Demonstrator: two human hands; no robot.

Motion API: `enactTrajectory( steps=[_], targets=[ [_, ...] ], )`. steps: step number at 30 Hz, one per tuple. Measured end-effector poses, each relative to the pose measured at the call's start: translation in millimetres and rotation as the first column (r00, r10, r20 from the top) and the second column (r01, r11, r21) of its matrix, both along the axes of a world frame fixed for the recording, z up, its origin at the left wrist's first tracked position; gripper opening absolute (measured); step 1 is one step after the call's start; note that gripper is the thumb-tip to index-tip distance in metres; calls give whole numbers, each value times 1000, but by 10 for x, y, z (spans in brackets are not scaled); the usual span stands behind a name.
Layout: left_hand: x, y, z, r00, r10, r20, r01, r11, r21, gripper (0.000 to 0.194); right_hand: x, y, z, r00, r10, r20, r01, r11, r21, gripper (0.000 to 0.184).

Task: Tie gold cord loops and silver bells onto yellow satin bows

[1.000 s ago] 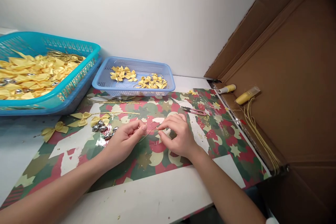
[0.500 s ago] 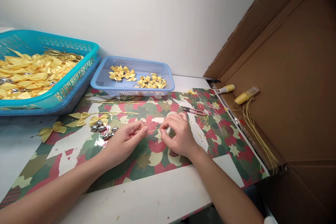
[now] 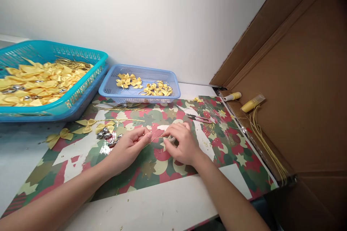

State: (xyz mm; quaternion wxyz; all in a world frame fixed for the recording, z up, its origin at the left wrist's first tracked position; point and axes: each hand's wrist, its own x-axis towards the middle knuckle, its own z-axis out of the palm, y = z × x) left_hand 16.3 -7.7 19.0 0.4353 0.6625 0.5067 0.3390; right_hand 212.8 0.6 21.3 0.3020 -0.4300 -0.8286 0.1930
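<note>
My left hand (image 3: 132,148) is closed, with thumb and forefinger pinching a thin gold cord (image 3: 156,138). The cord spans the short gap to my right hand (image 3: 182,144), whose curled thumb and forefinger meet its other part; the exact grip is partly hidden. Just left of my left hand lie several silver bells (image 3: 107,135). Beside them are yellow ribbon bows: one behind the bells (image 3: 105,127), one further left (image 3: 86,126) and one at the patterned sheet's edge (image 3: 60,136).
At the left, a turquoise basket (image 3: 89,83) holds many yellow bows and bells. A smaller blue basket (image 3: 108,95) with bows stands at the back. Thread snips (image 3: 199,118) lie behind my right hand. Gold cords (image 3: 267,148) hang along the right edge beside a cardboard wall (image 3: 303,79).
The view has shifted slightly, so the baskets and bows appear lower and further right. My right thumb and forefinger have loosened a little; both hands stay close together at the cord.
</note>
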Motion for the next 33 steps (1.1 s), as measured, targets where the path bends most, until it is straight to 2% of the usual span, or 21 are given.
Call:
enactTrajectory(
  steps=[3, 7, 33],
  targets=[
    [3, 4, -10, 1000, -14, -17, 14, 1000, 8, 40, -45, -18, -33, 998, 49, 36, -50, 998, 24, 13],
    [11, 1, -9, 999, -24, -23, 23, 1000, -7, 41, -51, -12, -63, 996, 53, 74, -57, 997, 55, 19],
    [16, 1, -16, 999, -31, -8, 31, 999, -10, 40, -45, 6, -105, 999, 30, 42, -34, 995, 89, 19]
  ],
)
